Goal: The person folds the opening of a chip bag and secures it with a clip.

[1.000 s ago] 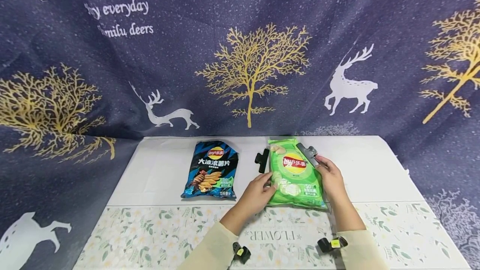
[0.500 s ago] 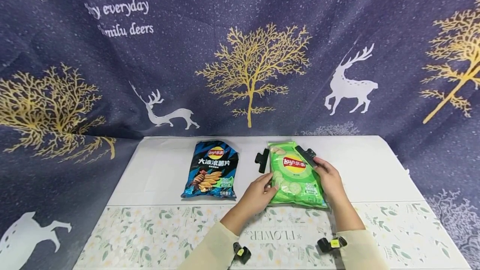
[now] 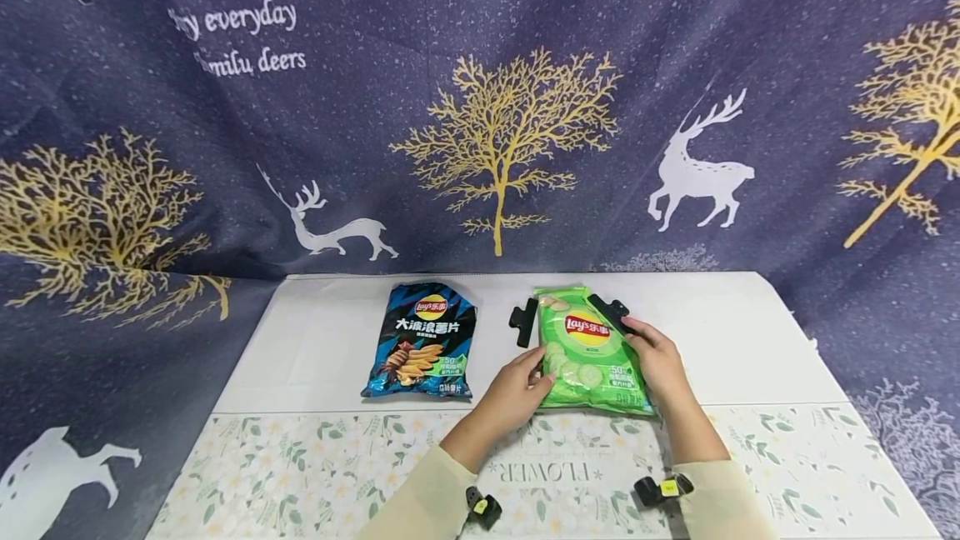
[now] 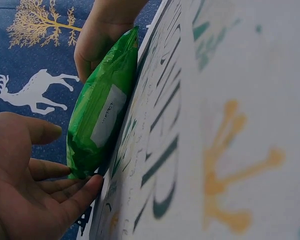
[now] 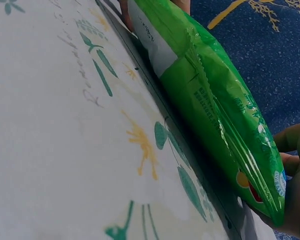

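Lying flat on the table [image 3: 750, 340], a green chip bag [image 3: 588, 352] sits between the person's two hands, right of centre, its near edge at the seam where the white surface meets the floral mat [image 3: 300, 473]. The left hand [image 3: 517, 386] rests against the bag's near left corner; in the left wrist view its fingers [image 4: 65, 192] are nearly straight and slightly spread, their tips touching the bag's lower edge, with nothing curled round it. The right hand [image 3: 656, 357] lies on the bag's right side, fingers extended over the foil toward a black clip [image 3: 609, 312] at the bag's upper right corner. Whether those fingers touch the clip cannot be determined from the head view. In the right wrist view only dark fingertips [image 5: 292, 155] show at the bag's far edge, pressed against it; a firm grasp cannot be confirmed.

A second black clip [image 3: 523, 322] lies on the table just beside the bag's upper left corner, apart from both hands. A dark blue chip bag [image 3: 423, 340] lies flat to the left, well apart from the green one and untouched. Both forearms wear pale yellow sleeves [image 3: 420, 498], each with a small black device strapped at the wrist [image 3: 483, 508]. A navy cloth [image 3: 480, 107] printed with gold trees and white deer hangs behind the table.
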{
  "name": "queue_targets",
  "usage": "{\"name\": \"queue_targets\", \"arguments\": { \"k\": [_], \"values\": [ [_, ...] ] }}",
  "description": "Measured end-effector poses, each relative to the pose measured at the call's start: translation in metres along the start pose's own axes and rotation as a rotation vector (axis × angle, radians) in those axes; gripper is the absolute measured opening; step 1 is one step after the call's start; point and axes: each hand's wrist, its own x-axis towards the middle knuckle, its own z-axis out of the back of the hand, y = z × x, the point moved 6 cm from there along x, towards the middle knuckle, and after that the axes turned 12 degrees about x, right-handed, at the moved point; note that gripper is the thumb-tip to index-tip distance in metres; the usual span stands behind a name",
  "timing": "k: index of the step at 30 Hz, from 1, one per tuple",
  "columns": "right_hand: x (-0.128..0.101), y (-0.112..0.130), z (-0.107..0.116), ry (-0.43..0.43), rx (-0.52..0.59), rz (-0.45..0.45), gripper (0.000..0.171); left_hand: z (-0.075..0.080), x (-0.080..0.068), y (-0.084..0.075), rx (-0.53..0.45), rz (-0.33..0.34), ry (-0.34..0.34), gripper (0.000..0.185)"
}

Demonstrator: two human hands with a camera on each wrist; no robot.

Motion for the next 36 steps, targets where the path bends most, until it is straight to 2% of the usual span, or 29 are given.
{"name": "queue_targets", "arguments": {
  "k": [15, 28, 36],
  "values": [
    [-0.003, 0.003, -0.002, 0.008, 0.008, 0.012, 0.046, 0.003, 0.000, 0.000, 0.007, 0.012, -0.036, 0.058],
    [-0.004, 0.008, -0.002, -0.009, 0.028, 0.014, 0.046, 0.015, 0.000, -0.003, -0.064, -0.002, -0.085, 0.056],
    [-0.009, 0.017, -0.001, -0.049, 0.022, 0.053, 0.045, 0.022, -0.001, -0.006, -0.066, -0.010, -0.117, 0.057]
  ]
}}
